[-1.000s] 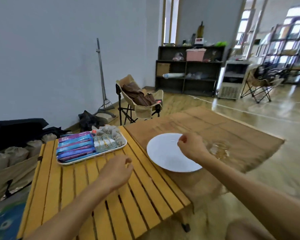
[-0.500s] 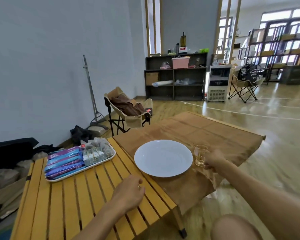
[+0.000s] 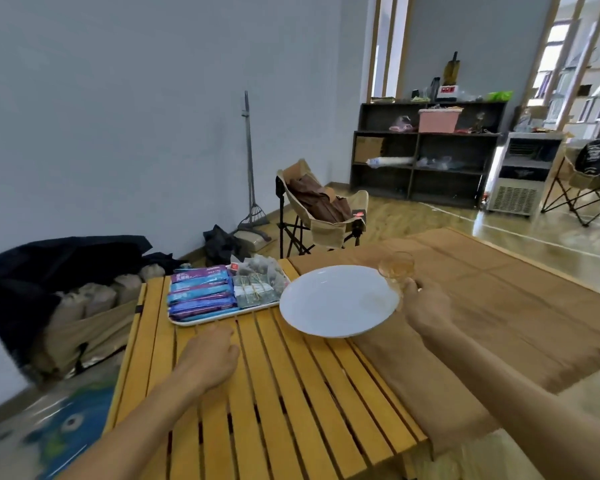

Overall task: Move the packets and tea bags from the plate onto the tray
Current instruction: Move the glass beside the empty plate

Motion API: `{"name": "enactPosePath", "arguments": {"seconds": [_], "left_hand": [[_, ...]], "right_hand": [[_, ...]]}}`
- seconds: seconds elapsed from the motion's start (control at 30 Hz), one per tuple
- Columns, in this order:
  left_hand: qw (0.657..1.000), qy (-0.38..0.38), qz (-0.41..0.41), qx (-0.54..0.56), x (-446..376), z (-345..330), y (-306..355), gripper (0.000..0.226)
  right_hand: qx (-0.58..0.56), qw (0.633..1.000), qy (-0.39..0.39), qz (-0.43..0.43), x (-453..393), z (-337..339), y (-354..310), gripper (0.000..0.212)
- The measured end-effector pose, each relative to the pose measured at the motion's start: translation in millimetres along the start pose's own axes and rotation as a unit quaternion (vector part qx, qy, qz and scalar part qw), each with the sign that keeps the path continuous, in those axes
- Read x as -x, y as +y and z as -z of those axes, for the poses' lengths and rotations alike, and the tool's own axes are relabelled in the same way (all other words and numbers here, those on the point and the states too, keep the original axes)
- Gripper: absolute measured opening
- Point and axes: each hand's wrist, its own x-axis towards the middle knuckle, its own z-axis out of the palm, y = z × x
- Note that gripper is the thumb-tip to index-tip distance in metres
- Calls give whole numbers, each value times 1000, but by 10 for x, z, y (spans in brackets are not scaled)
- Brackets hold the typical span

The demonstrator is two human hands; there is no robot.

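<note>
plate bare, tidy-up left

my right hand (image 3: 426,303) grips the small glass (image 3: 396,268); my left hand (image 3: 210,358) rests loosely curled, holding nothing. packets (image 3: 199,292) and tea bags (image 3: 260,278) sit on the tray (image 3: 222,315); plate (image 3: 338,301) empty. i'd carry the glass level.

One cam only, head-mounted, wide-angle w/ bent edges. Looks fwd and down over the slatted worktop (image 3: 274,393) from its near edge, both forearms entering from the bottom. Close range on the hands and worktop; far wall, shelving unit (image 3: 426,150) and folding chair (image 3: 321,209) sit well back in the upper half. No 2nd view, so no shared area.
</note>
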Motion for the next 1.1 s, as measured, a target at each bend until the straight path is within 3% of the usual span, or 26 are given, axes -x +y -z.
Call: {"name": "enactPosePath", "arguments": {"seconds": [0.13,0.23,0.43,0.57,0.83,1.1], "left_hand": [[1000,2,3,-10,-147,-36,-407,33],[1000,-10,6,13,-198,-81,-448,20],[992,-61,-32,107,-304,-286,97,48],[976,-59,-46,203,-417,-415,577,57],[985,-69,-97,128,-498,-655,1121,46],[967,-103,-184,147,-397,-849,1546,50]], "right_hand": [[-5,999,33,-27,-50,-328,-97,36],[-14,996,51,-71,-164,-306,8,36],[-40,993,46,-97,-278,-168,186,37],[-63,996,16,-59,-213,-102,166,40],[-145,986,-77,-8,-190,-236,-87,32],[-222,950,-219,2,-207,-622,-558,29]]}}
